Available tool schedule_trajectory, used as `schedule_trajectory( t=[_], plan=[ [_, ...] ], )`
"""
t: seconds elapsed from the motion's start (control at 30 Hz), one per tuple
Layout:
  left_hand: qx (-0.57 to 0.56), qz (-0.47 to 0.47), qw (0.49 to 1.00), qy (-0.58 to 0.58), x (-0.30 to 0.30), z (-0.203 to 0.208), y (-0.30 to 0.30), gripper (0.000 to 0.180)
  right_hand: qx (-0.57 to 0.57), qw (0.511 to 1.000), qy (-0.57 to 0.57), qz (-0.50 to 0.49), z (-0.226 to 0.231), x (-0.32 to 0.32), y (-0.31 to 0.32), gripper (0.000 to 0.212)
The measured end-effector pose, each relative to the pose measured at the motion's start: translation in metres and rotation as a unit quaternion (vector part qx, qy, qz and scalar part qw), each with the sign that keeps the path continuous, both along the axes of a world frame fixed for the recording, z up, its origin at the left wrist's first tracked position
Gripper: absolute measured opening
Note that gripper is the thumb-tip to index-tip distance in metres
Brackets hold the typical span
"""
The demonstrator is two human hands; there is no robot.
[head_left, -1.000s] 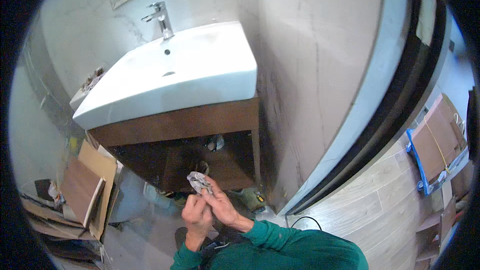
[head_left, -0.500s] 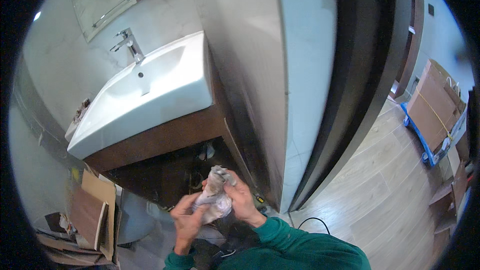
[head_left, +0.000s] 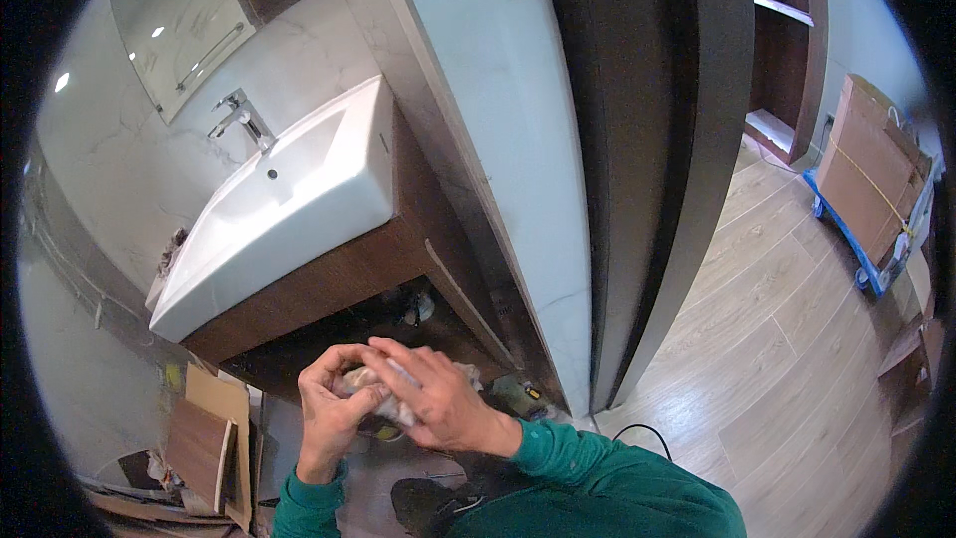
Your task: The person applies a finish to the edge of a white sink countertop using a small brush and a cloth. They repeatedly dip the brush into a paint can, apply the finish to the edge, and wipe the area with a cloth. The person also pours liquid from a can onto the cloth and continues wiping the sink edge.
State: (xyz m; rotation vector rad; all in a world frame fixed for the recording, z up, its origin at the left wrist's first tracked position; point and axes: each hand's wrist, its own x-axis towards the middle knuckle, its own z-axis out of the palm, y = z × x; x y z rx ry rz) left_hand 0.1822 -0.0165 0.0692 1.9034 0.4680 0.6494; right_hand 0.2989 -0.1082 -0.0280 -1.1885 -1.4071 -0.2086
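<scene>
A crumpled, grey-stained whitish rag (head_left: 395,405) is bunched between my two hands, in front of the open vanity cabinet. My left hand (head_left: 334,401) curls round its left side, thumb and fingers closed on it. My right hand (head_left: 445,401) lies over the top and right side of the bundle, its fingers reaching across to my left fingers. Most of the rag is hidden under the hands, and a small end pokes out beyond the right one.
The brown vanity cabinet (head_left: 299,301) carries a white basin (head_left: 269,224) with a chrome faucet (head_left: 244,122). Cardboard and board pieces (head_left: 214,438) lean at the lower left. A dark door frame (head_left: 647,159) stands right; beyond it, a blue dolly (head_left: 846,239) holds cardboard (head_left: 876,169).
My right hand has moved from the rag's right side to over its top, covering more of it. Both hands appear slightly further left as the view has shifted.
</scene>
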Motion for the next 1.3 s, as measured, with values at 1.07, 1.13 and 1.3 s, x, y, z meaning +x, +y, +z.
schedule_trajectory(
  t=[1.07, 1.13, 1.3],
  plan=[
    [0.534, 0.248, 0.799, -0.125, 0.076, 0.122, 0.136, 0.039, 0.133, 0.949, 0.284, -0.039, 0.036, 0.194, 0.156, 0.028],
    [0.528, 0.255, 0.801, -0.124, 0.077, 0.122, 0.135, 0.039, 0.138, 0.946, 0.290, -0.038, 0.040, 0.189, 0.152, 0.027],
    [0.554, 0.244, 0.784, -0.138, 0.078, 0.123, 0.134, 0.041, 0.184, 0.946, 0.261, -0.051, 0.028, 0.187, 0.157, 0.028]
  ],
)
